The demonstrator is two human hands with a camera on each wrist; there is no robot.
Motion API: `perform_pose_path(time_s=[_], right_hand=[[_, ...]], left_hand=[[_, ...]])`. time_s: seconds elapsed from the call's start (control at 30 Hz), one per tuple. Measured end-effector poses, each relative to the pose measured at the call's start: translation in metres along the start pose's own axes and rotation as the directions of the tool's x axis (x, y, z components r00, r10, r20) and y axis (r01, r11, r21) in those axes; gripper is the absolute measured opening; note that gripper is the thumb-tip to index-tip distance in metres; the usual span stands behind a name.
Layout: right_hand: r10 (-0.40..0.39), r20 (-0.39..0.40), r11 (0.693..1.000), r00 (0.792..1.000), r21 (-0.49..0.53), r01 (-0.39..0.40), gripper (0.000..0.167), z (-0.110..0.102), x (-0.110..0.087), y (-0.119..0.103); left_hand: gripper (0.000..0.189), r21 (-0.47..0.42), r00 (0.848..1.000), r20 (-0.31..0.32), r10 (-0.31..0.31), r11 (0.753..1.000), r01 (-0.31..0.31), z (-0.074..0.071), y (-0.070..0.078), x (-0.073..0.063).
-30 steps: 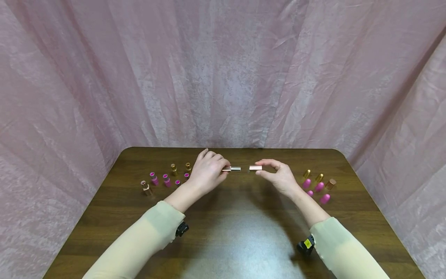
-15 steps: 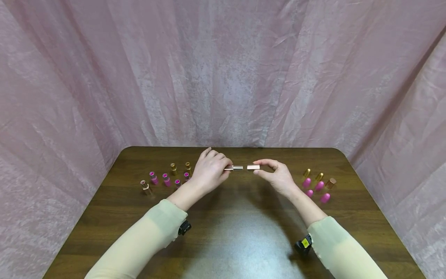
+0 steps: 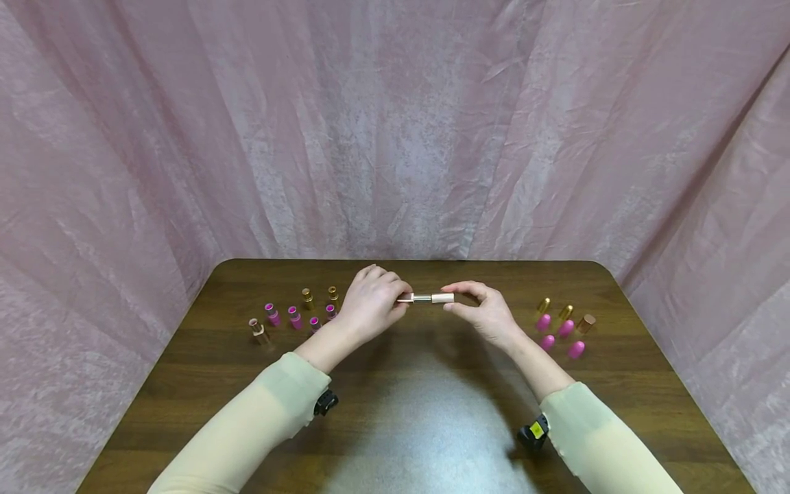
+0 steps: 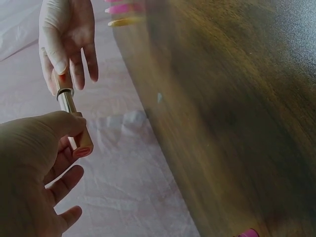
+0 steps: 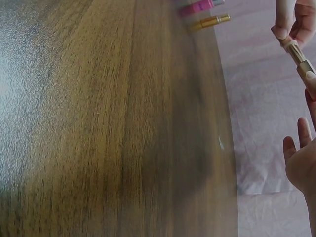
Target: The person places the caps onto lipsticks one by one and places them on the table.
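Note:
Above the far part of the table, my left hand [image 3: 373,302] pinches a gold lipstick tube [image 4: 81,140] between thumb and fingers. Its shiny metal inner sleeve [image 3: 422,298] points right. Opposite it, my right hand [image 3: 489,317] holds the matching gold cap [image 3: 442,298] by thumb and fingertips. Tube and cap lie level and in line, and the cap's open end meets the tip of the sleeve. Much of the sleeve still shows between them, also in the right wrist view, where the cap [image 5: 304,70] is partly behind my thumb.
Left of my left hand stand several uncapped lipsticks, pink [image 3: 295,319] and gold [image 3: 307,299], with a larger gold one [image 3: 258,332]. Right of my right hand stand several pink caps [image 3: 566,331], gold caps [image 3: 544,306] and a wider copper-coloured cap [image 3: 585,324]. Pink curtains hang behind the wooden table [image 3: 395,391].
My right hand has moved left with the cap, closing the gap to the lipstick's sleeve. My left hand shifted slightly right, then stayed about still.

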State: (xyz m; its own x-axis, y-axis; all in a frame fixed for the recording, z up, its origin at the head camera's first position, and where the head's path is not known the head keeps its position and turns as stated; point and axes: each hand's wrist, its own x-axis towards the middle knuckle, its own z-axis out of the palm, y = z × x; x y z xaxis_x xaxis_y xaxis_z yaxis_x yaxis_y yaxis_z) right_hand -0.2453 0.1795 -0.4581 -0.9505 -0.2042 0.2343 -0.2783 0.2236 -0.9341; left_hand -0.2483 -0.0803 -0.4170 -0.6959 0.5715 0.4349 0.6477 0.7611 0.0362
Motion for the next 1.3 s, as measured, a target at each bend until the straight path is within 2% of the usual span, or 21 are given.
perform_pose_path(time_s=[0.27,0.63,0.93,1.3], right_hand=[[-0.014,0.007,1.000,1.000,0.008,0.014,0.031,0.003,0.000,0.001],[-0.036,0.013,0.999,0.999,0.030,0.036,0.031,0.007,0.000,-0.001],[-0.016,0.018,1.000,1.000,0.022,0.016,0.031,0.011,0.000,-0.002],[-0.014,0.022,1.000,1.000,0.012,0.013,0.031,0.013,0.002,0.000]], left_hand=[[0.011,-0.037,1.000,0.016,0.008,0.999,-0.007,0.000,0.001,0.001],[0.011,-0.051,0.998,0.052,-0.018,0.998,0.021,-0.002,0.006,0.004],[0.011,-0.079,1.000,0.032,-0.002,0.997,0.004,-0.003,0.008,0.006],[0.013,-0.083,0.999,0.049,-0.012,0.996,0.016,-0.003,0.009,0.006]])
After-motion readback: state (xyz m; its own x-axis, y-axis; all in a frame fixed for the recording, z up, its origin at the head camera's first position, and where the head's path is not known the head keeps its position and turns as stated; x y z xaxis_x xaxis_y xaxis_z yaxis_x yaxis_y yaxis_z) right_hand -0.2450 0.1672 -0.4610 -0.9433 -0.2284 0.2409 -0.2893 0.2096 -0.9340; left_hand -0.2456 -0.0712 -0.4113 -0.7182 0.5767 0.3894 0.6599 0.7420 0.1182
